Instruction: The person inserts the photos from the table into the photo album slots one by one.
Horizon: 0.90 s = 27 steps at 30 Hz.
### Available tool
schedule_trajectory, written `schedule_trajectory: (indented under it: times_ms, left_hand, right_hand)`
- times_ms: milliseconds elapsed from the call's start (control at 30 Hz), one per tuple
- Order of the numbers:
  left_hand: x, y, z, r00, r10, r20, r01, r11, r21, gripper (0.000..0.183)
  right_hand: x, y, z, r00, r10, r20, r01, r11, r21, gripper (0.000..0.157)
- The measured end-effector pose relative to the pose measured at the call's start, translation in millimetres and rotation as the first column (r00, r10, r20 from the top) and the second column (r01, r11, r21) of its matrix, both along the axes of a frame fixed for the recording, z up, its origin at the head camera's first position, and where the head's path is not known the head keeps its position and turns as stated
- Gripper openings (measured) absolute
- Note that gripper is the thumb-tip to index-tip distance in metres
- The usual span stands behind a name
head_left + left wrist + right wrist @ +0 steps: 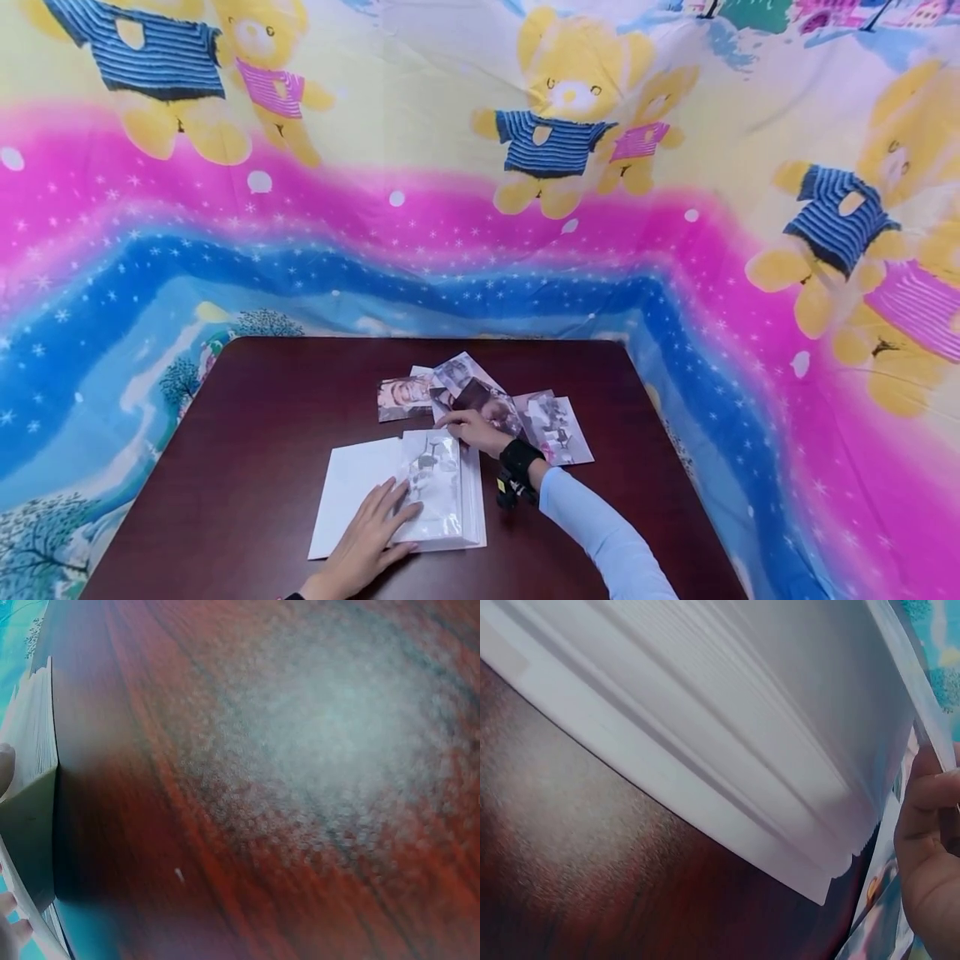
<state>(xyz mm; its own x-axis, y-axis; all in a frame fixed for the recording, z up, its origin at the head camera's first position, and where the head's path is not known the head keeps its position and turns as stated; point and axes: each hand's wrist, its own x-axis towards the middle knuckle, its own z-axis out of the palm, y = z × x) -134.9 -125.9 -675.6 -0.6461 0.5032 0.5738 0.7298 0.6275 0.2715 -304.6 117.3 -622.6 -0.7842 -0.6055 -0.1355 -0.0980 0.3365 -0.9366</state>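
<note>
A white photo album (352, 479) lies open on the table, its clear-pocketed page (438, 479) showing a pale grey picture. My left hand (367, 529) rests on the album with fingers spread, fingertips touching the lower left of that page. At the page's top edge is my right hand (478, 432), thumb and fingers pinching it. The right wrist view shows that page (900, 652) raised at its edge in the fingers of my right hand (926, 862), above a thick stack of leaves (667, 712). Only a few left fingertips (21, 930) enter the left wrist view.
Loose photos lie behind and right of the album: one with a face (405, 398), one at the back (465, 371), one at the right (566, 433), some overlapping. The dark wooden table (225, 467) meets a patterned cloth (450, 250) behind and at the sides.
</note>
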Motion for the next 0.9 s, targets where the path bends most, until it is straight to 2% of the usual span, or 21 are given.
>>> schedule_trajectory:
  times_ms: [200,367,433,500,567,633,733,800,867,900]
  left_hand:
    - [-1.8,0.3,0.6,0.999,-0.003,-0.052,0.003,1.000,-0.014,0.055]
    - [0.2,3.0,2.4,0.999,0.007,-0.041,-0.007,1.000,-0.004,0.057]
    - [3.0,6.0,6.4,0.999,0.034,0.002,-0.034,0.999,0.008,0.059]
    - [5.4,9.7,14.2,0.995,0.066,0.079,-0.070,0.996,0.049,0.059]
    - [6.8,12.0,26.3,0.976,0.115,0.185,-0.135,0.985,0.103,0.056]
    - [4.8,11.1,41.2,0.947,0.143,0.289,-0.201,0.963,0.182,0.054]
    - [-5.5,4.3,63.6,0.913,0.164,0.373,-0.279,0.919,0.278,0.051]
    - [-15.0,-2.6,75.7,0.911,0.154,0.383,-0.294,0.894,0.339,0.050]
    - [-24.4,-10.5,83.1,0.914,0.165,0.371,-0.312,0.871,0.380,0.050]
    - [-28.2,-14.8,85.2,0.912,0.179,0.369,-0.326,0.861,0.391,0.051]
  right_hand:
    - [7.8,-5.2,-2.2,1.000,0.010,0.007,-0.010,1.000,0.005,0.032]
    - [13.7,-4.6,-1.7,0.998,-0.048,0.044,0.049,0.999,-0.018,0.032]
    - [17.7,-3.3,2.7,0.994,-0.089,0.068,0.092,0.995,-0.044,0.037]
    - [22.5,-3.9,8.2,0.987,-0.128,0.098,0.136,0.987,-0.087,0.043]
    - [29.9,-7.8,16.2,0.983,-0.134,0.126,0.152,0.978,-0.146,0.045]
    - [38.2,-15.1,24.5,0.987,-0.104,0.124,0.127,0.972,-0.196,0.044]
    - [52.9,-30.9,33.9,0.999,-0.033,0.041,0.040,0.978,-0.204,0.041]
    - [63.6,-43.0,35.3,0.997,0.023,-0.078,-0.035,0.988,-0.150,0.039]
    - [74.3,-55.3,32.7,0.969,0.103,-0.226,-0.120,0.991,-0.065,0.038]
    - [79.5,-60.9,30.0,0.939,0.149,-0.311,-0.157,0.988,-0.003,0.038]
